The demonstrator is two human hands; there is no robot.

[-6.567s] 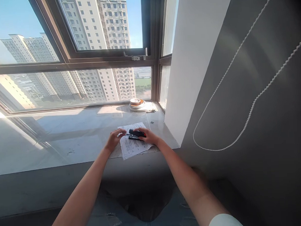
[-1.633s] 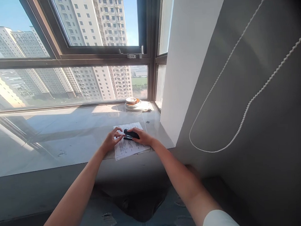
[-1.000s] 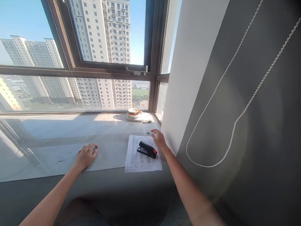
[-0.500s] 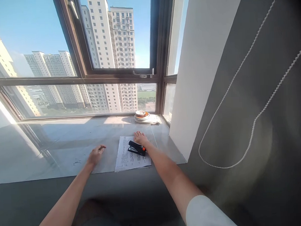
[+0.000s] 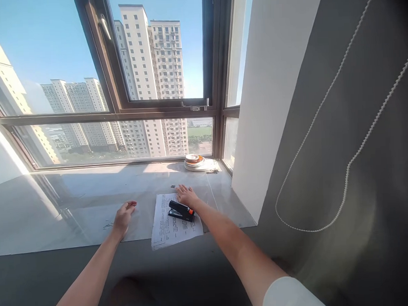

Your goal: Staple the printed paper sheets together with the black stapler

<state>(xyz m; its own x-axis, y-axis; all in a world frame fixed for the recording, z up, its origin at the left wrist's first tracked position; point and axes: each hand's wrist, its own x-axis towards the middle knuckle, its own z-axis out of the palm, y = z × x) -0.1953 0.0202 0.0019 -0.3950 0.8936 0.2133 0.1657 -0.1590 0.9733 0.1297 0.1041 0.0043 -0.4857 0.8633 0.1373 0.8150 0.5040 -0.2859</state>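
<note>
A printed sheet of paper [image 5: 173, 223] lies on the stone window sill [image 5: 75, 206]. On it rests a black stapler [image 5: 181, 210] with an orange end. My right hand [image 5: 186, 195] lies flat at the paper's far edge, just behind the stapler, fingers stretched out and holding nothing. My left hand [image 5: 123, 215] hovers or rests on the sill to the left of the paper, fingers loosely curled; nothing shows in it.
A stack of round plates or discs [image 5: 196, 162] stands at the sill's back right corner by the window frame. A white pillar [image 5: 265, 101] and a grey wall with a bead cord [image 5: 327, 153] close off the right side. A few small dark bits lie near the paper's top.
Both hands have let go of the stapler, which now lies on the paper. My left hand moved off to the left; my right hand moved from the pillar side onto the paper's far edge.
</note>
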